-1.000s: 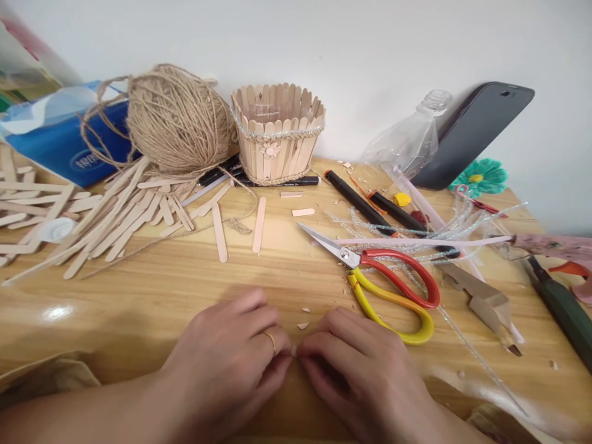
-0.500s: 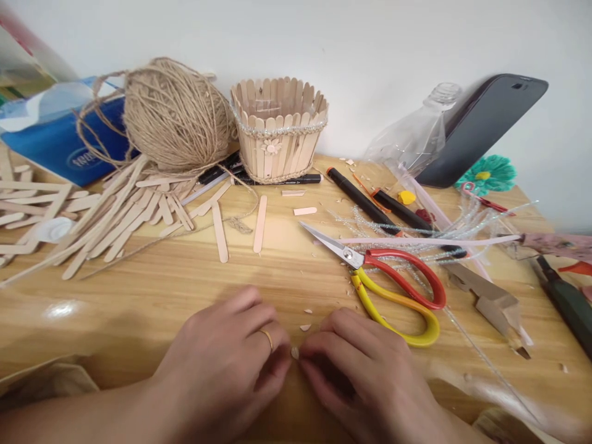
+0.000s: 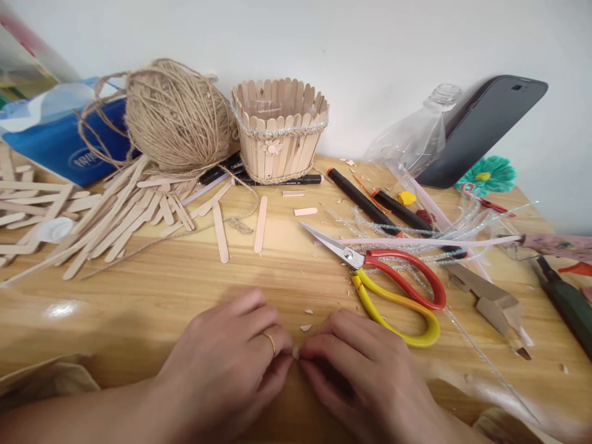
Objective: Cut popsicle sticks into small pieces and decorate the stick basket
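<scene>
My left hand [image 3: 235,354], with a gold ring, is closed in a pinch low in the middle of the view. Its fingertips meet a small pale wood chip [image 3: 296,353]. From the other side, my right hand [image 3: 361,364] pinches toward the same chip, and its fingers partly cover it. Another loose wood chip [image 3: 306,328] lies on the table just beyond the fingertips. Scissors [image 3: 354,259] with one red and one yellow handle rest open beside my right hand, blades toward the upper left.
A craft-stick basket [image 3: 282,145] and a ball of twine [image 3: 178,117] stand at the back. Loose craft sticks [image 3: 120,225] pile up at left. On the right are markers [image 3: 363,200], a cut plastic bottle [image 3: 411,139], a leaning phone [image 3: 483,132] and glittery pipe cleaners [image 3: 370,225].
My left hand has shifted slightly right, so its fingertips now reach the small wood chip. The right hand stays nearly still.
</scene>
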